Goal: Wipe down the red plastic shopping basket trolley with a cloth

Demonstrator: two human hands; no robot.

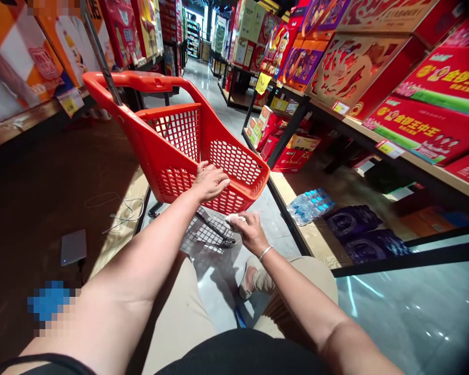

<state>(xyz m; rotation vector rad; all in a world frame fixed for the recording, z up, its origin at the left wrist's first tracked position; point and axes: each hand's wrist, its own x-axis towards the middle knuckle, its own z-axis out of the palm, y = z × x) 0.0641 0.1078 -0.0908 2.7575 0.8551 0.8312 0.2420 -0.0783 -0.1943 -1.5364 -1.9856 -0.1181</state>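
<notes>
A red plastic shopping cart (172,130) stands in the aisle in front of me, its basket tilted toward me. My left hand (210,180) rests on the near rim of the basket, fingers curled over the edge. My right hand (249,229) is lower, just below the basket's front, closed on a small white cloth (234,219) held against the cart's dark lower frame (214,229). A bracelet sits on my right wrist. My bent knees in beige trousers show beneath my arms.
Shelves of red gift boxes (426,125) line the right side, with shrink-wrapped water bottles (310,204) on the low shelf. Orange boxes (31,57) fill the left shelf; a grey device (73,247) and cable lie beneath. The glossy aisle floor (211,88) runs ahead.
</notes>
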